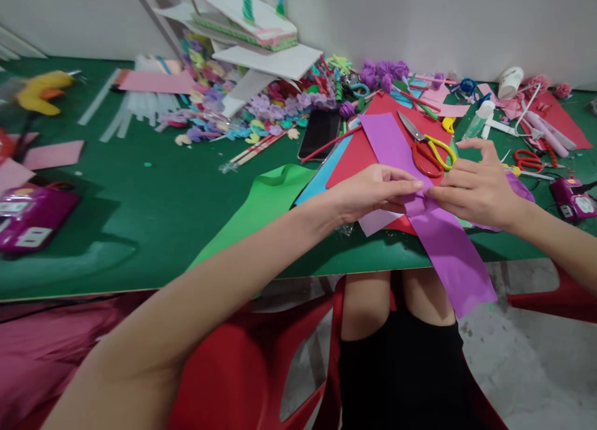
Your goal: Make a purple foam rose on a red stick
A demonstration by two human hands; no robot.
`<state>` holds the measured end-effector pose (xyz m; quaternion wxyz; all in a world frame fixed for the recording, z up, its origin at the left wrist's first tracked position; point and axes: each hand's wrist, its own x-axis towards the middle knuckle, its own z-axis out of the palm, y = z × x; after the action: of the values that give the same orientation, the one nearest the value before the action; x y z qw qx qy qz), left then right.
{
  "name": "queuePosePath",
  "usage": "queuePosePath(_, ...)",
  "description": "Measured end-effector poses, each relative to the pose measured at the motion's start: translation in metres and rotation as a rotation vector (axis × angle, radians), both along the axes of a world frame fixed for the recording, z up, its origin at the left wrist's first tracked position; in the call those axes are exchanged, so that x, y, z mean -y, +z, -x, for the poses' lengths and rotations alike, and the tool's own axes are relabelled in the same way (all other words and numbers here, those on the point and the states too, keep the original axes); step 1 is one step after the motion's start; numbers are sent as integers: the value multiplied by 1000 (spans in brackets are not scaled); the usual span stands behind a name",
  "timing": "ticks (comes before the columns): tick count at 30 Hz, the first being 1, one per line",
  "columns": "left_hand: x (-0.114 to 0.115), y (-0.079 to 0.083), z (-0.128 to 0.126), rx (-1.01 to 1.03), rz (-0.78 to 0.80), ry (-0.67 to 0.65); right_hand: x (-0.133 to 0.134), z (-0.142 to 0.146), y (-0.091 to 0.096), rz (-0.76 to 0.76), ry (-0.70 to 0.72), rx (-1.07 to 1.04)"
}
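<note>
My left hand reaches in over the table's front edge, thumb and fingers pinched on purple paper. Facing it, my right hand pinches the same paper, its index finger raised. A long purple paper strip runs under both hands, and its near end hangs past the table edge. Whether the pinched part belongs to this strip or is a separate small piece, I cannot tell. Just beyond my fingertips, scissors with one red and one yellow handle lie on the strip and a red sheet.
A green sheet lies left of the stack. Behind are a dark phone, heaped craft flowers and a white board structure. Purple boxes stand far left, red-handled scissors at right. A red chair stands below.
</note>
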<state>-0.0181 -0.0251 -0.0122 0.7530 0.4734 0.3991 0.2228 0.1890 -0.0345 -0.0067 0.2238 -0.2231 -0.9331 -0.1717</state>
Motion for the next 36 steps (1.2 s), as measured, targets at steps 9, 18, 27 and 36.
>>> queuePosePath(9,-5,-2,-2,-125,20,-85,1,-2,0,88,-55,115)
queuePosePath(18,-10,-2,-3,-246,-190,-226,0,2,3,324,-154,216)
queuePosePath(27,-5,7,-11,-850,-1170,-267,-14,8,-9,703,-248,-84)
queuePosePath(36,2,-9,-13,-938,-1910,-204,-29,11,-19,1768,-415,-817)
